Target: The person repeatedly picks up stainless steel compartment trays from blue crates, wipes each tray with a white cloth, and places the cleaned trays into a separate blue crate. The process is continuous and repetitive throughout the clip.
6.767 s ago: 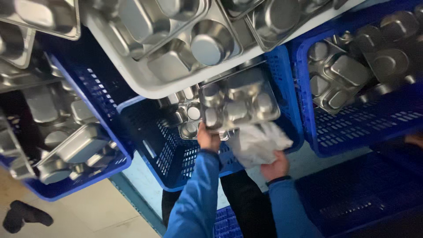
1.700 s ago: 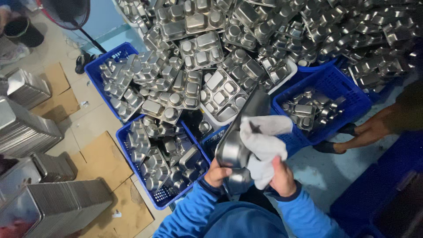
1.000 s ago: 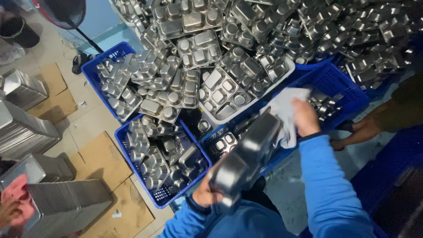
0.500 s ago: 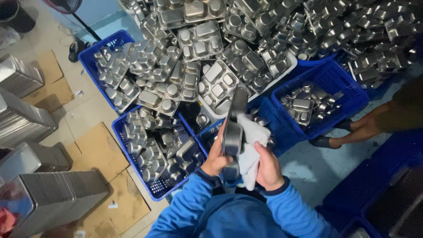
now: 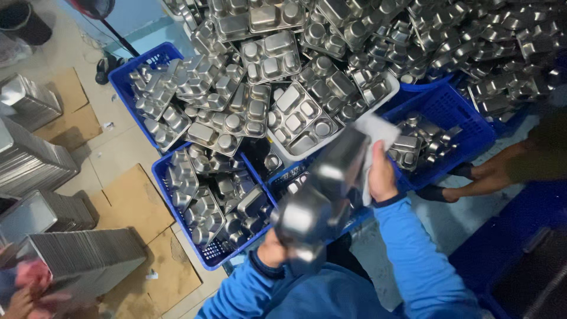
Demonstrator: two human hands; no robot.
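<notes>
Here, my left hand (image 5: pixel 273 251) grips the near end of a steel compartment tray (image 5: pixel 322 198), held up on a slant above the blue crates, while my right hand (image 5: pixel 378 177) presses a white cloth (image 5: pixel 375 133) flat against its far end, fingers closed over the fabric. The tray is blurred, so I cannot tell which face the cloth covers. To wipe it well, I judge, the left hand must hold the near rim steady and the cloth should run the full length and into each hollow, with firm, even pressure.

Below the tray, a blue crate (image 5: pixel 177 230) on the floor is packed with more trays, a second blue crate (image 5: pixel 133 71) sits toward the floor's far left, and a third (image 5: pixel 455 112) at the right is partly filled. A large heap of loose trays (image 5: pixel 354 47) spreads across the far side. Flattened cardboard (image 5: pixel 136 201) lies on the floor at the left, beside stacks of steel pans (image 5: pixel 77 254). At the right edge, another person's hand (image 5: pixel 490 177) reaches in; at the lower left corner a further hand (image 5: pixel 23 295) shows, blurred.
</notes>
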